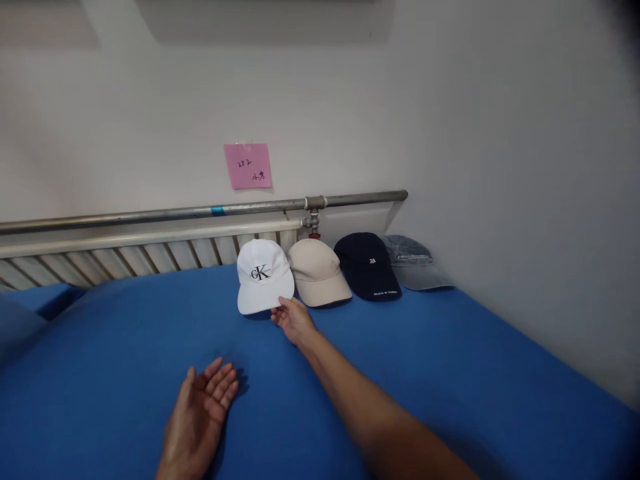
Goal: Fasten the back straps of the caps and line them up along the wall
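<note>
Several baseball caps lie in a row at the far side of a blue bed point(125, 347): a white cap point(261, 275) with a black logo, a beige cap point(316, 270), a navy cap point(367, 265) and a grey cap point(413, 261). My right hand point(294, 320) reaches forward and pinches the brim of the white cap, lifting it slightly. My left hand point(200, 413) rests near me on the blue sheet, fingers stretched out and holding nothing.
A metal pipe point(200, 212) runs along the white wall above a ribbed radiator point(125, 257). A pink note point(247, 165) is stuck on the wall above the caps. A second white wall closes off the right side of the bed.
</note>
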`<action>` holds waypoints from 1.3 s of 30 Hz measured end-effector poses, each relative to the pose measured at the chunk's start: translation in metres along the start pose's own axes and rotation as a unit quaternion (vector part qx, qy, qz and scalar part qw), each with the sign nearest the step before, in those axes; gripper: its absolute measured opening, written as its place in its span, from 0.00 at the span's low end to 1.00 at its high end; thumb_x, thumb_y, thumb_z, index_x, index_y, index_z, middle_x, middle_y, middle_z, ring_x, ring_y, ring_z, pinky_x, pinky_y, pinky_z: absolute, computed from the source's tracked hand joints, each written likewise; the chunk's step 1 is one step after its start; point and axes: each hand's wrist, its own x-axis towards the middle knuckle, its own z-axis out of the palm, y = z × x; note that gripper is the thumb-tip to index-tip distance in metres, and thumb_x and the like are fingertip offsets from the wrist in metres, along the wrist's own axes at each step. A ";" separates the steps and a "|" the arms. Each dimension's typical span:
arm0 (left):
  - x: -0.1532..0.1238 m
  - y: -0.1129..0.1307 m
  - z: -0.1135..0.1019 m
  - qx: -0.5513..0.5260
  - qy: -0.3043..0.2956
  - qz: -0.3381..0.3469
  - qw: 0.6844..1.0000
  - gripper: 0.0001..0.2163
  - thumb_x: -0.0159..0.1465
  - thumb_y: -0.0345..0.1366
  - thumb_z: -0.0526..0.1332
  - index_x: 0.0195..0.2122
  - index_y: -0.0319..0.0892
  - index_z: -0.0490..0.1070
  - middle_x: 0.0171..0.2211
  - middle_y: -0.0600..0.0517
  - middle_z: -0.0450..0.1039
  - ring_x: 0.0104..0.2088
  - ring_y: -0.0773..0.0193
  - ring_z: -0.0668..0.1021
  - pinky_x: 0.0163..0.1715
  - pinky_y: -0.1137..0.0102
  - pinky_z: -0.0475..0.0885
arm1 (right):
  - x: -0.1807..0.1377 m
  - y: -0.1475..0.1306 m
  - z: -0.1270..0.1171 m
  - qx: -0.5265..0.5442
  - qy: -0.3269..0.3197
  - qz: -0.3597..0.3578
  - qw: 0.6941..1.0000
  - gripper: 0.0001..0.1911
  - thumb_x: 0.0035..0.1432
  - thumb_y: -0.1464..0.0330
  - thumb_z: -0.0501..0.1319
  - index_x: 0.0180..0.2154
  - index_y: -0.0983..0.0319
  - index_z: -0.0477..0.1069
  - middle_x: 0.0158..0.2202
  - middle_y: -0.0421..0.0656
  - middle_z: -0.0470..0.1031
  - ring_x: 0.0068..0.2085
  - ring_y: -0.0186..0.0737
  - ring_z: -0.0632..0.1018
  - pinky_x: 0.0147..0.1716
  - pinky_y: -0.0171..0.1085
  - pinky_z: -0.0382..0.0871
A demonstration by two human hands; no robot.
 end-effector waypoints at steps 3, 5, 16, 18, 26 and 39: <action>0.000 -0.002 0.001 0.014 -0.003 0.000 1.000 0.16 0.69 0.38 0.47 0.38 0.36 0.72 0.34 0.43 0.76 0.31 0.62 0.80 0.29 0.71 0.77 | -0.006 0.004 -0.003 -0.007 0.002 0.010 1.000 0.04 0.55 0.75 0.58 0.30 0.63 0.65 0.19 0.38 0.69 0.22 0.33 0.73 0.22 0.32 0.68; 0.000 -0.003 0.001 0.021 -0.007 0.004 1.000 0.16 0.70 0.38 0.47 0.38 0.36 0.72 0.33 0.44 0.76 0.31 0.62 0.80 0.30 0.70 0.77 | -0.007 0.003 -0.002 -0.012 0.003 0.018 1.000 0.03 0.56 0.75 0.58 0.30 0.63 0.65 0.20 0.39 0.69 0.23 0.33 0.73 0.22 0.32 0.69; -0.012 -0.001 0.008 0.048 -0.004 0.004 0.999 0.15 0.69 0.36 0.48 0.36 0.35 0.72 0.29 0.45 0.76 0.26 0.64 0.80 0.26 0.71 0.77 | -0.005 0.003 -0.003 -0.049 0.010 0.032 0.998 0.02 0.56 0.76 0.57 0.31 0.65 0.66 0.19 0.40 0.71 0.21 0.33 0.73 0.17 0.30 0.66; -0.013 -0.001 0.009 0.050 -0.005 0.004 0.999 0.14 0.69 0.35 0.49 0.36 0.34 0.72 0.29 0.45 0.76 0.26 0.64 0.80 0.25 0.71 0.77 | -0.006 0.003 -0.004 -0.047 0.009 0.024 0.999 0.03 0.55 0.76 0.58 0.31 0.64 0.65 0.19 0.38 0.70 0.20 0.32 0.73 0.16 0.28 0.64; -0.013 -0.003 0.008 0.061 -0.019 0.011 0.998 0.14 0.69 0.35 0.49 0.36 0.34 0.72 0.27 0.45 0.77 0.25 0.63 0.79 0.25 0.71 0.77 | 0.006 -0.003 0.014 -0.009 -0.025 -0.003 1.000 0.03 0.59 0.75 0.56 0.33 0.63 0.65 0.22 0.36 0.70 0.22 0.31 0.73 0.19 0.28 0.66; -0.013 -0.001 0.011 0.071 -0.015 0.009 0.997 0.15 0.69 0.34 0.49 0.34 0.34 0.72 0.26 0.45 0.77 0.23 0.64 0.79 0.23 0.71 0.76 | 0.010 0.001 0.001 -0.052 0.048 0.073 0.995 0.17 0.64 0.64 0.58 0.51 0.64 0.67 0.49 0.47 0.71 0.44 0.41 0.76 0.41 0.44 0.74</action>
